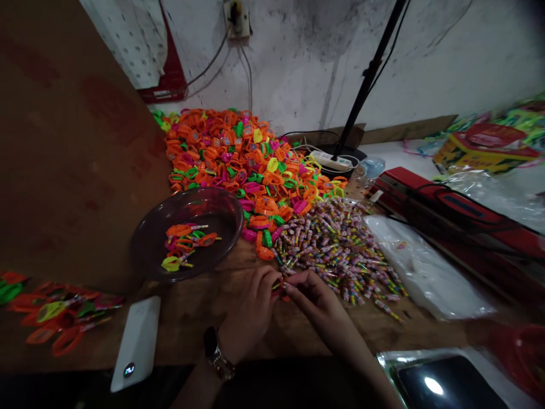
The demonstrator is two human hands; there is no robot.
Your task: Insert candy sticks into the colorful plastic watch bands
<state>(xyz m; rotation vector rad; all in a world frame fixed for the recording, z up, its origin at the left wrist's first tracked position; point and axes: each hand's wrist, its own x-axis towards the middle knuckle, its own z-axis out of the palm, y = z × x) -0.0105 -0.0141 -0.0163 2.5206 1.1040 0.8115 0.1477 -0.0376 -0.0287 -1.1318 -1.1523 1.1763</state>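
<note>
Over the front of the wooden table, my left hand (254, 304) curls around a small orange plastic toy watch (285, 295), which is mostly hidden by the fingers. My right hand (319, 304) pinches at the same spot, its thumb and fingertips meeting the left fingers. Behind them spreads a heap of orange, green, pink and yellow toy watches (230, 147). Just beyond my right hand lies a pile of thin, wrapped candy sticks (332, 244). To the left, a dark round basin (230, 250) contains several toy watches with candy sticks attached.
A white power bank (138, 341) lies at the front left, near more watches (63, 318). On the right are clear plastic bags (430, 278), a red sealing machine (451, 216) and a dark tablet (451, 383). A black stand (361, 91) rises behind; a cardboard box (76, 147) blocks the left.
</note>
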